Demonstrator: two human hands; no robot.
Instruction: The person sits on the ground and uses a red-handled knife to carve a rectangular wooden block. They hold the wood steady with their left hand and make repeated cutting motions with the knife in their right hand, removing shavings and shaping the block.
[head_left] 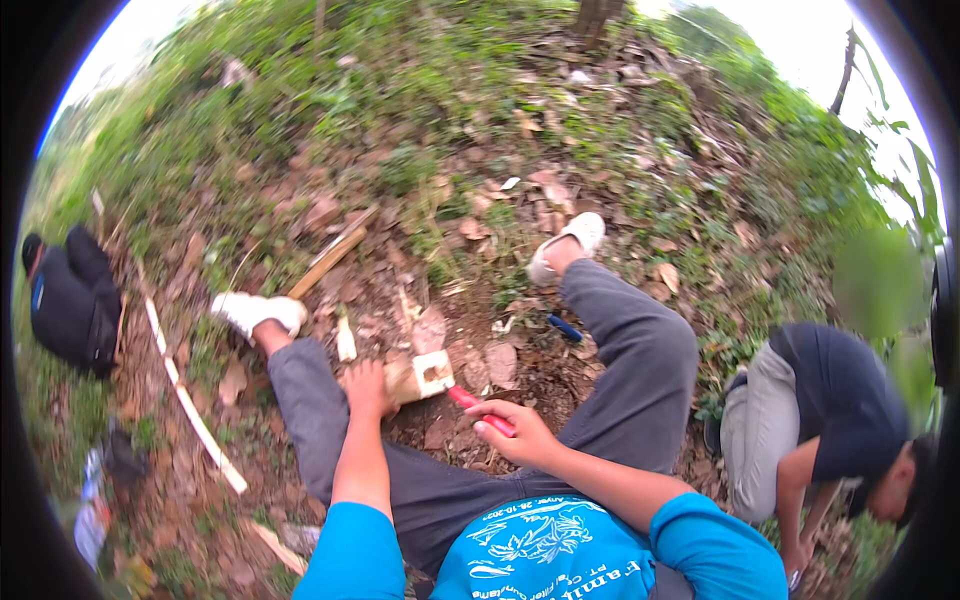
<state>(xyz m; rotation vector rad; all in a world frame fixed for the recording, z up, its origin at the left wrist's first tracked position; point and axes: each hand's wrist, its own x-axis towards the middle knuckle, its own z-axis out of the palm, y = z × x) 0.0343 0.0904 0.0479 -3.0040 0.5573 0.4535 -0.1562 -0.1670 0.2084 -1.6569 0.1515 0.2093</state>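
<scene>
My left hand (367, 387) grips the left part of a short, pale wooden block (405, 384) between my spread legs. Its squared right end is lighter and has a dark hollow or notch in it. In my right hand (522, 432) is a red-handled tool (465, 398), my fingers closed round the handle. The tool's far end meets the lower right corner of the block; its working tip is too small and blurred to make out. A small pale wood piece (346, 339) and chips lie on the ground just beyond the block.
A wooden length (330, 262) lies beside my left shoe (262, 313). A long pale strip (190, 400) and a black bag (75, 300) are at the left. A blue object (564, 328) lies near my right leg. Another person (835, 400) bends down at the right. Leaves and grass cover the slope.
</scene>
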